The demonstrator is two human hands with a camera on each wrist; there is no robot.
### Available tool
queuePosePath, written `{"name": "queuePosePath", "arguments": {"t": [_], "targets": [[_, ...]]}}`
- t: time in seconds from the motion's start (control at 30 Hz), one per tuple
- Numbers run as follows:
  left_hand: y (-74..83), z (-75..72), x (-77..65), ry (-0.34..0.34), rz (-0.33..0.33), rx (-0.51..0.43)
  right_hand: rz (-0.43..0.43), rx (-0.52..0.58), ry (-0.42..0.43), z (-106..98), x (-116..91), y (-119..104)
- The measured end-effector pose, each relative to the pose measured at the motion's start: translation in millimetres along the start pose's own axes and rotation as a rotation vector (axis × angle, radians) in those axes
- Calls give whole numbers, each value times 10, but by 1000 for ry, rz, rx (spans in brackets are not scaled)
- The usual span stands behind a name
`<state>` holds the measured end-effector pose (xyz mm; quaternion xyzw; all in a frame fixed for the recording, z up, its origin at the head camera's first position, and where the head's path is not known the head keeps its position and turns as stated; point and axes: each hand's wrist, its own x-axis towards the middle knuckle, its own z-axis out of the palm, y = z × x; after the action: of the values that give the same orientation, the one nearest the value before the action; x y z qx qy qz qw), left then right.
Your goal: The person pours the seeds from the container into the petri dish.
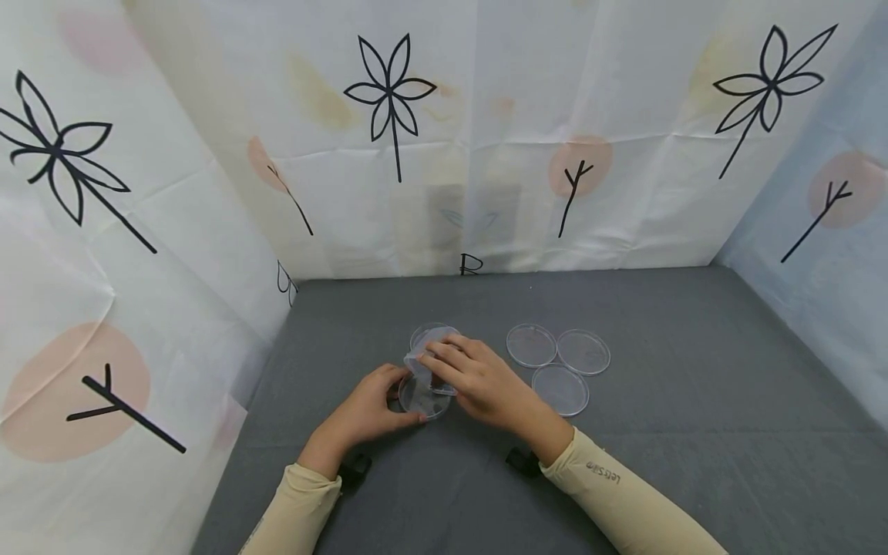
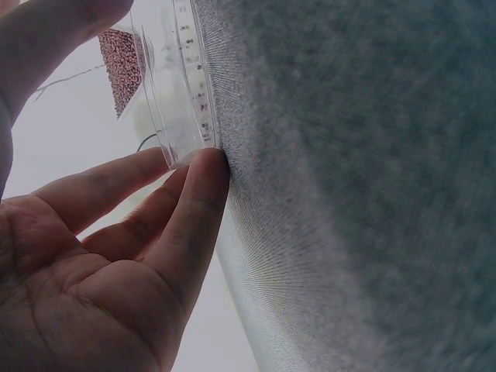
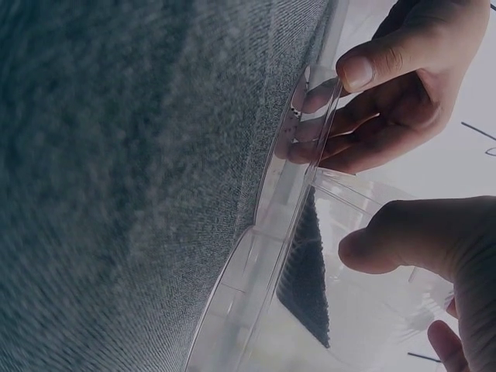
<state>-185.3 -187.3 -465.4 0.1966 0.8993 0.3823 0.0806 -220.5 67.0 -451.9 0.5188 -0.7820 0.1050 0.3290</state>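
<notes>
A clear round petri dish [image 1: 421, 405] lies on the grey cloth, and my left hand [image 1: 370, 402] holds its rim between thumb and fingers. Over it my right hand [image 1: 486, 383] grips a transparent plastic container [image 1: 418, 365], tilted. Small reddish-brown grains [image 2: 122, 71] are heaped in the container's low corner in the left wrist view, and they look dark in the right wrist view. Several tiny grains are scattered in the dish [image 2: 180, 116]. The thumb of the right hand [image 3: 422, 240] presses the container's side.
Just behind the container is another clear round dish [image 1: 416, 336], partly hidden. Three more clear dishes, at the back [image 1: 531, 346], right [image 1: 583, 353] and front [image 1: 560, 391], sit close together on the right. Patterned white cloth walls [image 1: 486, 216] border the grey tabletop [image 1: 694, 370].
</notes>
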Motion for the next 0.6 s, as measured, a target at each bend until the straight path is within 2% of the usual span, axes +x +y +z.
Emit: {"name": "queuePosePath", "arguments": {"t": [0.3,0.6], "targets": [[-12,18,6,7,2,0,15,-17,-37,-29,-4,-29],[-38,24,10,15,20,21,5,-21,-36,-33,10,-48]]}}
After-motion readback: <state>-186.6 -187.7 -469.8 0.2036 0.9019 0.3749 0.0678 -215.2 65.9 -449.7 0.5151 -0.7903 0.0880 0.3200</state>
